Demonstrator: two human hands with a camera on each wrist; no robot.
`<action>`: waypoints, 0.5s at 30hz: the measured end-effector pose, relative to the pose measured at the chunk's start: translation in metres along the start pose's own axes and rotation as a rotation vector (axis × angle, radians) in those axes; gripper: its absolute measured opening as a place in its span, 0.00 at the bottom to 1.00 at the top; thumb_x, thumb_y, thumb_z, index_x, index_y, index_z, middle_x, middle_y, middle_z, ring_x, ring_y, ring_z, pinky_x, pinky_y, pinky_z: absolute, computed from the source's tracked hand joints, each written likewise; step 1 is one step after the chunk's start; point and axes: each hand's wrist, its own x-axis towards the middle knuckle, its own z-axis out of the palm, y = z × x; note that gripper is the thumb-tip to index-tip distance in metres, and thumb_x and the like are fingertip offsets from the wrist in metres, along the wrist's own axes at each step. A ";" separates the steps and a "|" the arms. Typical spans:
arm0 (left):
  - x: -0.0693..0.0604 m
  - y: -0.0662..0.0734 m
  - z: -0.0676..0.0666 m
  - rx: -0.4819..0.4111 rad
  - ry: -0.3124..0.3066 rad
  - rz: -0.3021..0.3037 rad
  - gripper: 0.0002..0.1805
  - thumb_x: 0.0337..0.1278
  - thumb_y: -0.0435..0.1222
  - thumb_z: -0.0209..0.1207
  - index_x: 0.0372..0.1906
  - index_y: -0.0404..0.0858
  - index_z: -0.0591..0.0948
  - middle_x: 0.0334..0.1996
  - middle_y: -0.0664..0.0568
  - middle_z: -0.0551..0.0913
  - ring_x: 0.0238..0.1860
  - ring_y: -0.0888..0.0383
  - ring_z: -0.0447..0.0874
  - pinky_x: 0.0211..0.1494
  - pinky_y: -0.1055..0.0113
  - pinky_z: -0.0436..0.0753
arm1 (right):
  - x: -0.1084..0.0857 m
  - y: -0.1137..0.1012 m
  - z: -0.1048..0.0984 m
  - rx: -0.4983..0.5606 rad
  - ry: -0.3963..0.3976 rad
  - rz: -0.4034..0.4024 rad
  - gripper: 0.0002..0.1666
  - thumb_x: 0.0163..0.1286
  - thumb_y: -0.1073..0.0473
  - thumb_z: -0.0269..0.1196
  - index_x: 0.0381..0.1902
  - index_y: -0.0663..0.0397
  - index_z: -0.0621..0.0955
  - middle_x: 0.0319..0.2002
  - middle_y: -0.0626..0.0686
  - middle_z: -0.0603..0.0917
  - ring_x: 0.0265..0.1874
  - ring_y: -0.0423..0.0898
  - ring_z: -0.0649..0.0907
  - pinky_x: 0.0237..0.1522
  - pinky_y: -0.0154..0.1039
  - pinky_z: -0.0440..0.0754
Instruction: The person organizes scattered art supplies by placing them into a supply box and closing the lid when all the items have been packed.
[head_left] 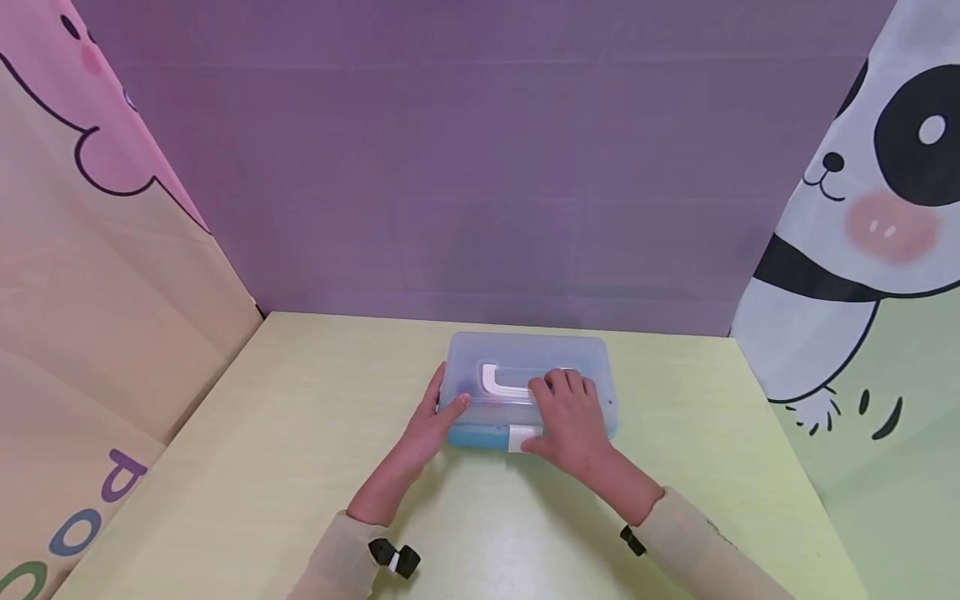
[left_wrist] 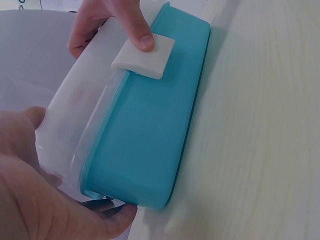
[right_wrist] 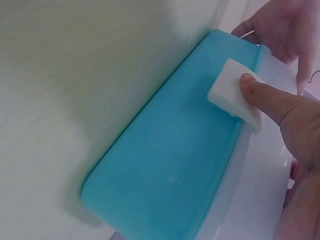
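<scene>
A plastic storage box (head_left: 480,437) with a blue-green base and a cloudy see-through lid (head_left: 465,354) sits on the table, lid down over the base. A white carrying handle (head_left: 490,383) lies flat on top. My left hand (head_left: 429,430) grips the left end, thumb over the lid's edge and fingers along the side wall. Over the front, my right hand (head_left: 573,423) has its fingers bent on the lid near the handle. Its thumb (right_wrist: 262,95) presses on the white latch (right_wrist: 227,90), which spans lid and base. What the box contains is too blurred to tell.
The pale wood-grain table (head_left: 300,417) extends around the box. A purple backdrop (head_left: 480,167) stands behind it. Printed cloth panels flank the table, with a panda (head_left: 825,217) on the right one. Each sleeve has a dark strap piece at the wrist.
</scene>
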 end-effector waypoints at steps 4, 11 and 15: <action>0.007 -0.009 -0.001 -0.007 0.000 0.005 0.42 0.69 0.44 0.55 0.78 0.44 0.44 0.75 0.36 0.49 0.74 0.38 0.45 0.69 0.37 0.48 | 0.000 0.000 0.002 -0.024 0.013 -0.010 0.49 0.30 0.39 0.82 0.46 0.55 0.72 0.43 0.55 0.71 0.44 0.55 0.71 0.47 0.51 0.69; 0.014 -0.024 0.000 0.021 0.011 0.016 0.44 0.67 0.51 0.56 0.78 0.51 0.45 0.74 0.38 0.51 0.73 0.38 0.48 0.68 0.36 0.51 | 0.000 0.000 0.006 -0.075 0.034 -0.033 0.47 0.30 0.38 0.81 0.44 0.56 0.72 0.41 0.56 0.71 0.41 0.54 0.72 0.45 0.51 0.70; 0.014 -0.025 0.000 0.022 0.019 0.013 0.44 0.66 0.52 0.56 0.78 0.52 0.46 0.74 0.37 0.53 0.72 0.38 0.50 0.68 0.36 0.52 | 0.001 0.001 0.008 -0.104 0.036 -0.050 0.48 0.31 0.37 0.80 0.44 0.57 0.72 0.40 0.55 0.71 0.39 0.53 0.72 0.44 0.51 0.70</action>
